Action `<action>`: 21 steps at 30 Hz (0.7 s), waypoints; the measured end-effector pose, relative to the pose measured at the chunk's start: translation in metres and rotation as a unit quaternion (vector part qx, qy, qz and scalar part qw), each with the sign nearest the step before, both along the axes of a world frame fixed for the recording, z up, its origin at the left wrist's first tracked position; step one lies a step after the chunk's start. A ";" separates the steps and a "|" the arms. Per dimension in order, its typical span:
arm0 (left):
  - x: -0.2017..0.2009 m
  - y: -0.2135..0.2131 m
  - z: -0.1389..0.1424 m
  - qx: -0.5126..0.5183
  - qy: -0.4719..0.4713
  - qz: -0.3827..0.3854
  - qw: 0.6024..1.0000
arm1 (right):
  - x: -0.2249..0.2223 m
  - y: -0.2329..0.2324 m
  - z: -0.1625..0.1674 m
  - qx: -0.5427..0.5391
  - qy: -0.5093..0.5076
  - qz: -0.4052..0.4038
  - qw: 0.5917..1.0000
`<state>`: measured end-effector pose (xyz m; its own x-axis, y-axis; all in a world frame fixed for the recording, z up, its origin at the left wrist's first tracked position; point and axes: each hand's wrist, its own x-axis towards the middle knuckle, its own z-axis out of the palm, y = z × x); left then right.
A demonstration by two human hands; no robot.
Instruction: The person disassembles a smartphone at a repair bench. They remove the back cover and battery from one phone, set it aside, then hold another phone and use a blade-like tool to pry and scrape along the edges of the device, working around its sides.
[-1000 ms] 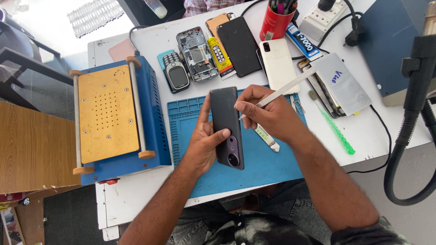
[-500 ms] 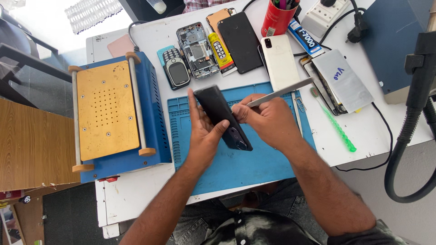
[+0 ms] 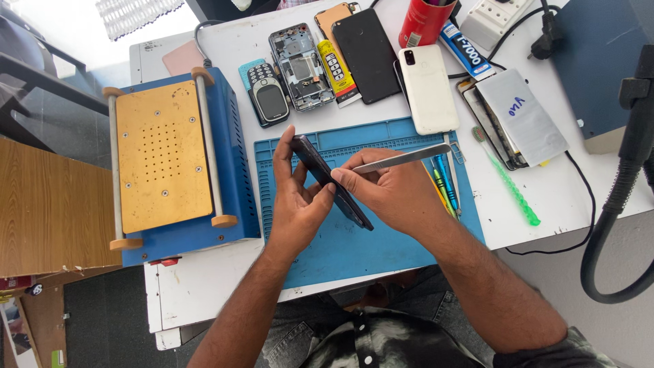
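My left hand (image 3: 298, 197) holds a dark smartphone (image 3: 327, 178) tilted up on its long edge above the blue work mat (image 3: 354, 252). Its fingers wrap the phone's top end and back. My right hand (image 3: 388, 194) grips metal tweezers (image 3: 402, 158) and presses a fingertip against the phone's edge near its middle. The tweezers point left along the phone's upper side. The phone's lower end sticks out below both hands.
A blue heating machine with a brass plate (image 3: 163, 157) stands left of the mat. Behind the mat lie a keypad phone (image 3: 269, 99), an opened phone body (image 3: 300, 65), a black phone (image 3: 366, 54), a white phone (image 3: 428, 88), glue tubes and a red cup (image 3: 426, 20). A black hose (image 3: 616, 204) hangs at right.
The phone lay flat on the mat a second ago; my left hand has lifted and turned it onto its edge. My right hand with the tweezers has moved in against it.
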<state>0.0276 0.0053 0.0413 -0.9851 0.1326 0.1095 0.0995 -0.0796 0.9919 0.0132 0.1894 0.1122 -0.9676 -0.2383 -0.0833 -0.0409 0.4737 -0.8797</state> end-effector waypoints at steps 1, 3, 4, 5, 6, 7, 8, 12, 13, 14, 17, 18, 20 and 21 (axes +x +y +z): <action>0.000 -0.001 -0.001 -0.002 -0.007 0.002 1.000 | 0.001 -0.001 0.000 -0.004 0.014 0.002 1.000; -0.001 -0.003 -0.003 -0.005 -0.020 0.004 1.000 | 0.002 -0.003 -0.001 -0.013 0.006 0.002 1.000; -0.002 -0.004 -0.004 -0.009 -0.009 0.007 1.000 | 0.002 -0.004 0.000 -0.017 0.003 0.001 1.000; -0.002 -0.004 -0.005 -0.014 0.002 0.010 1.000 | 0.003 -0.005 0.000 -0.015 0.000 0.004 1.000; -0.002 -0.006 -0.005 -0.018 0.012 0.014 1.000 | 0.004 -0.005 0.000 -0.012 -0.004 0.006 1.000; -0.001 -0.007 -0.006 -0.010 0.011 0.016 1.000 | 0.004 -0.006 0.000 -0.009 -0.008 0.009 1.000; -0.001 -0.008 -0.007 -0.002 0.009 0.018 1.000 | 0.005 -0.007 0.001 -0.006 -0.001 0.007 1.000; -0.003 -0.013 -0.006 0.005 0.013 0.022 1.000 | 0.006 -0.008 0.001 0.001 0.010 0.000 1.000; -0.003 -0.013 -0.005 0.008 -0.006 0.026 1.000 | 0.007 -0.009 0.001 0.002 0.008 -0.001 1.000; -0.003 -0.014 -0.004 0.011 -0.024 0.029 0.999 | 0.006 -0.009 0.001 0.003 0.014 0.001 1.000; -0.004 -0.015 -0.002 0.021 -0.030 0.025 0.999 | 0.007 -0.010 0.000 0.008 0.032 0.007 0.999; -0.004 -0.015 -0.001 0.024 -0.024 0.022 0.999 | 0.007 -0.011 0.000 0.011 0.038 0.010 0.999; -0.004 -0.016 -0.001 0.011 -0.019 0.024 0.999 | 0.007 -0.012 -0.001 0.016 0.036 0.013 0.999; -0.004 -0.016 0.000 0.004 -0.016 0.025 1.000 | 0.007 -0.013 -0.001 0.018 0.028 0.013 0.999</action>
<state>0.0235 -0.0107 0.0410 -0.9935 0.0823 0.0788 0.0720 -0.0833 0.9939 0.0200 0.1766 0.1113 -0.9648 -0.2603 -0.0388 -0.1013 0.5034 -0.8581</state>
